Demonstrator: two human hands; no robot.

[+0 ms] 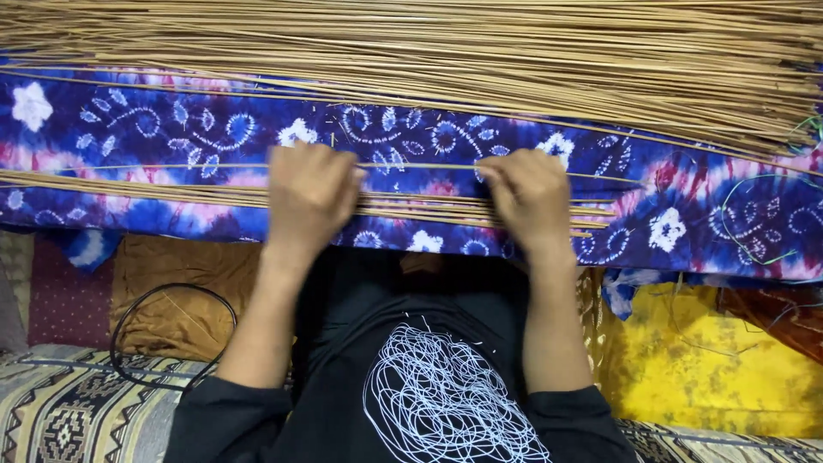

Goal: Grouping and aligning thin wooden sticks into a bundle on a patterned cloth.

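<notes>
Your fingers (pixel 343 176) curl shut over the thin stick bundle (pixel 154 190) lying across the blue cloth (pixel 686 214); left hand (pixel 310 193) and right hand (pixel 530 195) both press it, sticks running beneath the knuckles.

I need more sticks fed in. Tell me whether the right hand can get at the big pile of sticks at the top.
Probably yes. The right hand rests on the small bundle of sticks, and only bare patterned cloth lies between it and the big pile of sticks. Nothing blocks the way; the arm looks bent, with stretch left.
</notes>
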